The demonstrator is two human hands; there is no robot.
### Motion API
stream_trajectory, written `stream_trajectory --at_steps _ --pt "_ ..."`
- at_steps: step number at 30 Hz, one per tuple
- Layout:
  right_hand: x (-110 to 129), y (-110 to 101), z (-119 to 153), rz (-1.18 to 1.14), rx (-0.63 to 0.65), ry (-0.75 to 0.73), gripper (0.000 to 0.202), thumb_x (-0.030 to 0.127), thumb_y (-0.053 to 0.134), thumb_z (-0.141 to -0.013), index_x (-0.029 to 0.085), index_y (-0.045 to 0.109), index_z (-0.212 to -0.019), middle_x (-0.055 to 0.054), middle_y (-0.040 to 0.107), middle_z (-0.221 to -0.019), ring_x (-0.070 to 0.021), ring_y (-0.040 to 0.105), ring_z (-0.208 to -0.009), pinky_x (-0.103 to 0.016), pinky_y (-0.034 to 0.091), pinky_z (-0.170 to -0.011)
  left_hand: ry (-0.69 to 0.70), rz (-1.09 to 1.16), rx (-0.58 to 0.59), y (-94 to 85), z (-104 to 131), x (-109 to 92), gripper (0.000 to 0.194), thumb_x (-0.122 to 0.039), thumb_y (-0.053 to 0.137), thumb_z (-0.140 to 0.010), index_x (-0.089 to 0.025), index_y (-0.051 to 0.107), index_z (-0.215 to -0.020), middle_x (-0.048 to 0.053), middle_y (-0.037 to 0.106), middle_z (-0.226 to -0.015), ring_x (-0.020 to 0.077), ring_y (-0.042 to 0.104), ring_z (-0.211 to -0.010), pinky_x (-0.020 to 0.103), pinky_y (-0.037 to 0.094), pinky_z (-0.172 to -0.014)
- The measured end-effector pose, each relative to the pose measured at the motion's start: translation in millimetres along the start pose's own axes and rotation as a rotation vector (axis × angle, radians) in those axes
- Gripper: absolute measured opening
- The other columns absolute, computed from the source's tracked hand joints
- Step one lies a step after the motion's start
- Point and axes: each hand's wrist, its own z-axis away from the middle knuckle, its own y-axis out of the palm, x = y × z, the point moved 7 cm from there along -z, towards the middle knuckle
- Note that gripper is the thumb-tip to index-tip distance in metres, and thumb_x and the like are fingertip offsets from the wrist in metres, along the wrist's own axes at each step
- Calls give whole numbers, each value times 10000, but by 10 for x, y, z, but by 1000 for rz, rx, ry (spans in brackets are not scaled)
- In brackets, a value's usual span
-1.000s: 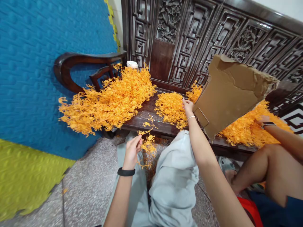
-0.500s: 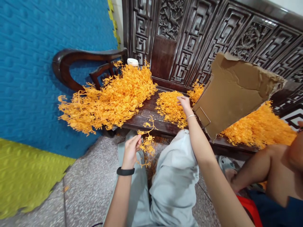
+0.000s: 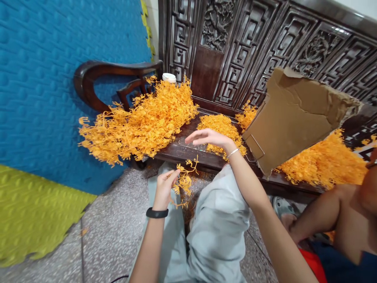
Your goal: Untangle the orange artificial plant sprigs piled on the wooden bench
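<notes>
Between the fingertips of my left hand [image 3: 165, 188] is an orange plastic sprig [image 3: 185, 181] with thin branches, hanging above my knees. My right hand [image 3: 209, 137] is over the bench edge, its fingers stretched out and nothing in them. Behind that hand lies a small pile of orange pieces [image 3: 219, 124] on the dark wooden bench [image 3: 188, 131]. A larger heap of orange sprigs [image 3: 141, 122] covers the bench's left end and hangs past its edge.
An upright cardboard piece [image 3: 297, 118] stands on the bench, with another orange heap [image 3: 330, 161] behind it. A person's bare leg [image 3: 321, 212] is at the right. A white container [image 3: 169, 78] stands behind the left heap. Blue foam mat [image 3: 38, 78] covers the left side.
My right hand has moved from the small orange pile to the left and nearer to me, toward the sprig. My left hand still holds the sprig, and its tip has swung slightly lower.
</notes>
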Motion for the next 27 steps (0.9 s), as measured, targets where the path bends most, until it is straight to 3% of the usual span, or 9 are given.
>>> stream_trajectory --at_steps 2,4,7,11,16,23,27 --pt "-105 212 -11 79 209 95 388 273 674 -688 180 616 -1060 -52 614 -1106 -127 570 -982 -265 441 -866 0 -1 -1 -12 -1 4 423 -322 658 -617 -165 322 -414 -67 259 -431 47 217 -438 227 168 -432" --pt "-228 338 -28 117 322 167 449 242 705 -648 167 606 -1080 -59 628 -1074 -124 581 -954 -245 446 -838 5 3 0 -17 -2 -3 418 -317 662 -613 -166 325 -417 -67 259 -436 48 223 -440 227 175 -436" --pt "-355 457 -77 141 403 213 462 227 717 -625 139 612 -1066 -49 671 -898 -113 607 -802 -211 457 -714 13 4 -2 -7 2 -16 423 -310 665 -610 -167 319 -413 -68 250 -437 49 221 -436 227 178 -434" --pt "-440 565 -139 225 433 224 265 235 711 -628 107 675 -857 -16 659 -697 -80 564 -627 -175 411 -591 -10 13 -15 22 12 -6 429 -316 667 -605 -167 318 -404 -67 254 -428 48 220 -419 225 181 -424" --pt "-483 555 -220 321 259 190 132 221 679 -654 99 629 -667 13 597 -590 -63 490 -549 -176 364 -535 -12 68 -40 36 21 -26 427 -317 646 -635 -166 325 -398 -60 277 -427 48 249 -418 212 210 -418" --pt "-514 372 -318 186 -58 156 123 151 579 -722 137 471 -664 22 561 -588 -74 502 -541 -197 383 -547 -66 102 -92 19 77 -53 405 -345 640 -641 -155 352 -428 -63 312 -433 26 227 -382 193 147 -364" --pt "-499 138 -347 249 -352 101 153 159 619 -681 140 472 -641 43 507 -563 -62 465 -532 -183 352 -534 -95 137 -90 34 87 -38 397 -347 657 -619 -148 365 -438 -77 278 -419 13 190 -362 182 106 -352"
